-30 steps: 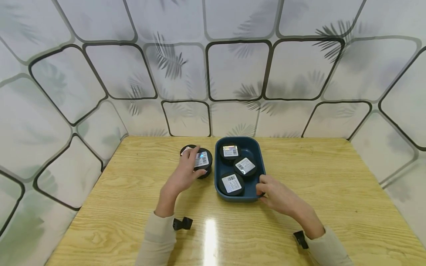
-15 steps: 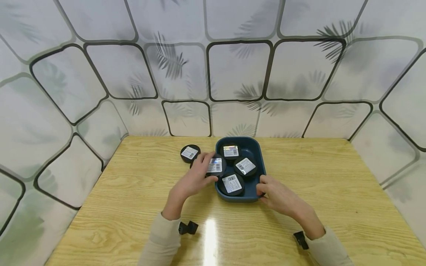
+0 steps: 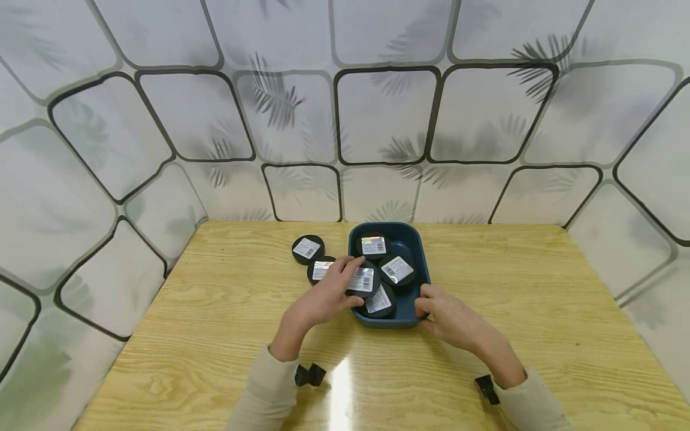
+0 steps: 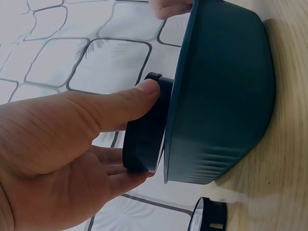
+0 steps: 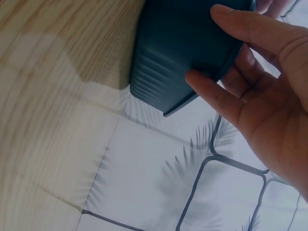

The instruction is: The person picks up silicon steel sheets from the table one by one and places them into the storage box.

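My left hand holds a round flat black container with a white label over the left rim of a dark blue plastic bin. In the left wrist view, thumb and fingers grip the sides of this black container, close against the bin's rim. Inside the bin lie three similar containers, at the back, the middle right and the front, the last partly covered by the held one. My right hand grips the bin's near right rim, thumb and fingers on either side of the wall.
Two more labelled black containers, a far one and a nearer one, lie on the wooden table left of the bin. Behind the table hangs a patterned backdrop. Small black devices are worn at both wrists.
My left hand has carried a black container from the pile on the left rightward over the bin's rim, uncovering another on the table. The right hand and bin have stayed still.
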Demonstrator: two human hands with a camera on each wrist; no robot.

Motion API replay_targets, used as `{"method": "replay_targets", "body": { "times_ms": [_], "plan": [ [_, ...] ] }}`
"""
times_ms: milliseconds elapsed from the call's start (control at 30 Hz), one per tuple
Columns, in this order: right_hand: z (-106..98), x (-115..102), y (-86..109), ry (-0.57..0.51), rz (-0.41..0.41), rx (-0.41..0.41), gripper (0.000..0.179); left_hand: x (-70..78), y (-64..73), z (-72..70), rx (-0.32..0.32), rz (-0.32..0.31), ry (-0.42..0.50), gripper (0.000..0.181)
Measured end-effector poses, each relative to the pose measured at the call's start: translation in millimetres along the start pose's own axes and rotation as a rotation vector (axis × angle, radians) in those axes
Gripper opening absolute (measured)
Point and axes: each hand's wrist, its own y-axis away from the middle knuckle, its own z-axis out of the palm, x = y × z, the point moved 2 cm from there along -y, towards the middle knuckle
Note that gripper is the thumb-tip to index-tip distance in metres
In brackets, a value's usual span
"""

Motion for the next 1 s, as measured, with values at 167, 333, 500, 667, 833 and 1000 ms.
{"method": "replay_targets", "body": {
  "times_ms": [167,333,500,667,833,1000],
  "plan": [
    [1,0,0.1,0.000,-0.003,0.004,0.025,1.9,0.1,3.7,-0.027,0.016,-0.014,0.076],
    [1,0,0.0,-0.001,-0.005,0.006,0.024,2.6,-0.9,7.7,-0.028,0.054,-0.056,0.075],
    [1,0,-0.1,-0.004,-0.007,0.007,0.025,5.6,-1.5,9.1,-0.023,0.086,-0.082,0.074],
    [1,0,0.1,-0.008,0.000,-0.001,0.024,8.2,-2.1,11.6,-0.029,0.081,-0.091,0.074],
    [1,0,0.2,-0.014,0.013,-0.014,0.023,7.5,-4.0,17.1,-0.048,0.070,-0.127,0.074],
    [1,0,-0.1,-0.016,0.011,-0.014,0.023,7.8,-4.8,19.7,-0.037,0.064,-0.160,0.074]
  ]
}}
